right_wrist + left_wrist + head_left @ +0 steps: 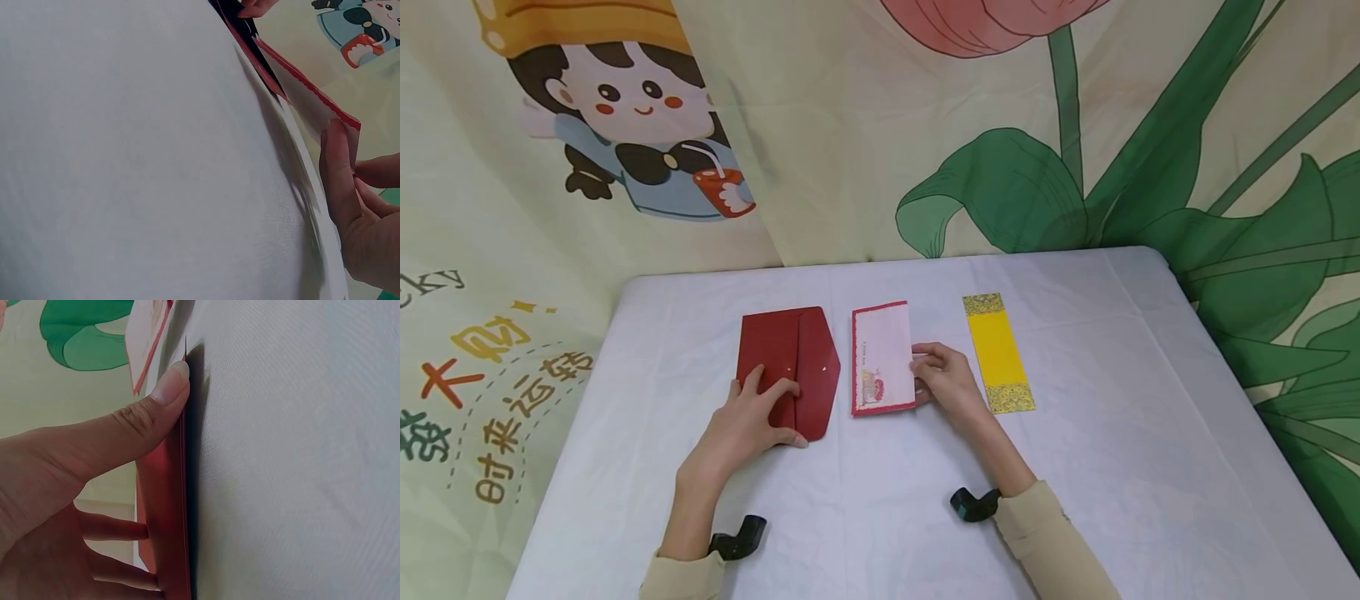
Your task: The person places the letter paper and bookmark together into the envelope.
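Red envelope [784, 354] is touched by splayed left hand [741, 423]; beside it, red-edged card [882, 358] is pinched by right hand [949, 380].

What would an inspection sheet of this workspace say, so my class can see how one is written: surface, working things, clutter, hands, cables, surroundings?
Surface: white cloth covering the table.
Working things: red envelope to the left; pale card with red border beside it.
Clutter: nothing seen, unless the untouched yellow strip with patterned ends counts.
Left hand: rests on the envelope, thumb at its near edge.
Right hand: pinches the card's right edge.
Cables: nothing seen.
Surroundings: printed backdrop with a cartoon figure and green leaves.
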Motion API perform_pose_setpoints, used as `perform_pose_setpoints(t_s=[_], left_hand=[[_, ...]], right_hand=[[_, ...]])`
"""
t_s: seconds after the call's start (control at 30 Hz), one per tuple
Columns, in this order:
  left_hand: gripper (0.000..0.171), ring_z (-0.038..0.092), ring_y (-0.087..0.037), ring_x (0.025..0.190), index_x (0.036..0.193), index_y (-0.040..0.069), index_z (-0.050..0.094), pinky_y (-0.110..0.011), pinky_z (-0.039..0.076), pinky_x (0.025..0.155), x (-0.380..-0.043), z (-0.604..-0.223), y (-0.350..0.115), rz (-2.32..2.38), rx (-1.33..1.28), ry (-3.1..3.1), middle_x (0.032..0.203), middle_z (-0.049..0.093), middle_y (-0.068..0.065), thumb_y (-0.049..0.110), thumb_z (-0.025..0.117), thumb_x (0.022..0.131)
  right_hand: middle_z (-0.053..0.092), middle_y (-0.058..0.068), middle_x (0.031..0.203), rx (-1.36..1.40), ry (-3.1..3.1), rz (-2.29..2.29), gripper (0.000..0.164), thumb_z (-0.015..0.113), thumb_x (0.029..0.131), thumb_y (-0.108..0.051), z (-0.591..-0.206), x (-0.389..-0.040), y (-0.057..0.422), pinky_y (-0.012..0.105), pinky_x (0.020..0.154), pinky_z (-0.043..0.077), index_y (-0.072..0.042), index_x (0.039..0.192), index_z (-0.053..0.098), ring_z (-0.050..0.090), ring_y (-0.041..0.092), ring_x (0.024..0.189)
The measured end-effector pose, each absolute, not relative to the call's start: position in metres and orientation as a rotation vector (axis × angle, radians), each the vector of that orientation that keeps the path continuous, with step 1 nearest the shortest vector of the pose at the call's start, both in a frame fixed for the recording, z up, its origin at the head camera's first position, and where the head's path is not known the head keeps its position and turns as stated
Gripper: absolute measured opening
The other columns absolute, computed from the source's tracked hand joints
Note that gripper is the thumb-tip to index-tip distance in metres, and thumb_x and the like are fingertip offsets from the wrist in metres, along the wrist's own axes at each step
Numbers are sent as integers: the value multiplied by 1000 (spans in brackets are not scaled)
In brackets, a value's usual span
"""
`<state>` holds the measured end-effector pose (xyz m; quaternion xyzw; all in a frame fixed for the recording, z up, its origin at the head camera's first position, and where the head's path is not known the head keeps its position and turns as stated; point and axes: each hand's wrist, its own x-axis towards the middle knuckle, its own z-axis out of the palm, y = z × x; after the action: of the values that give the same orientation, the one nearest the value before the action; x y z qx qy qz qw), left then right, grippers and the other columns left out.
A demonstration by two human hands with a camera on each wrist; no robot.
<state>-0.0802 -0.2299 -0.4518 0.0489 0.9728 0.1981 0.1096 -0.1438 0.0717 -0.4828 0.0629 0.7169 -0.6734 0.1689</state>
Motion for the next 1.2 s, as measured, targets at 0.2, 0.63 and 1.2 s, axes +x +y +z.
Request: perform_pose_setpoints(t_s=[0.2, 0.63, 1.2], left_hand=[[64, 21, -67, 133, 123, 27, 55, -71, 46, 84, -80, -453, -229, 583, 140, 2862, 154, 23, -28, 45, 85, 69], [64, 21, -67, 133, 123, 27, 54, -73, 44, 86, -80, -451, -229, 583, 134, 2861, 154, 22, -28, 45, 85, 70], [69, 22, -68, 132, 128, 26, 53, -75, 41, 89, -81, -451, -228, 561, 113, 2860, 154, 23, -29, 45, 85, 69]], right_hand=[[67, 11, 100, 130, 2035, -1907, 30, 61, 95, -16, -483, -144, 63, 32, 66, 60, -13, 125, 59, 66, 23, 76], [68, 12, 99, 39, 1988, -1914, 31, 59, 95, -15, -483, -145, 39, 34, 66, 60, -10, 126, 58, 67, 22, 71], [69, 14, 100, -21, 1925, -1956, 32, 59, 94, -9, -487, -147, 13, 35, 61, 60, -4, 125, 57, 67, 17, 70]])
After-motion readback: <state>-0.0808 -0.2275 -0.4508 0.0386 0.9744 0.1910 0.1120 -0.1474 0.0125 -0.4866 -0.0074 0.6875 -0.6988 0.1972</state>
